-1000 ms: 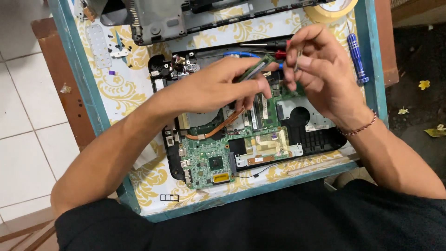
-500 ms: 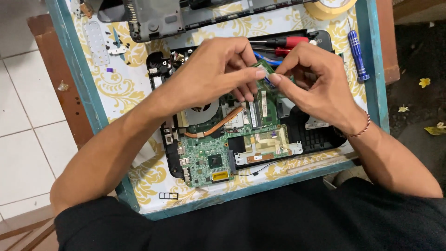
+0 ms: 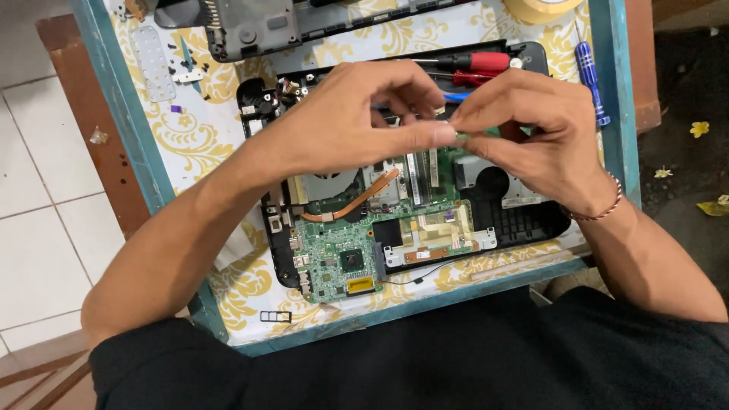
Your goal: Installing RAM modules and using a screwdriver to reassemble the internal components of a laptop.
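Two hands: left hand [image 3: 357, 125], right hand [image 3: 524, 133], fingers pinching one small green part [image 3: 465, 137] over one opened laptop [image 3: 395, 228]; three screwdrivers [image 3: 474, 62].

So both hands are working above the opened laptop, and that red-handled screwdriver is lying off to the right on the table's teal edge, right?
Not quite. In the head view, the red-handled screwdriver lies across the laptop's top edge, behind both hands. The blue-handled screwdriver lies by the teal edge.

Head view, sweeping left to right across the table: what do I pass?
Perforated metal plate → green circuit board → left hand → right hand → blue screwdriver → teal table edge.
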